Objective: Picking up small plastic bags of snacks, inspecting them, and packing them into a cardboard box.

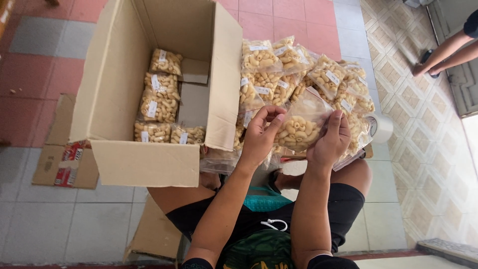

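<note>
Both my hands hold one clear plastic bag of pale curled snacks (298, 128) just above my lap. My left hand (260, 135) grips its left edge, and my right hand (329, 140) grips its right edge. Behind it lies a heap of similar labelled snack bags (298, 69) on the floor. To the left stands an open cardboard box (124, 74) with several of the same bags (160, 99) lying along its bottom.
A roll of white tape (381, 127) lies right of the heap. A flattened cardboard piece (62, 159) lies at the box's left, and another (154, 234) under my leg. A second person's legs (445, 52) show at the top right on patterned tiles.
</note>
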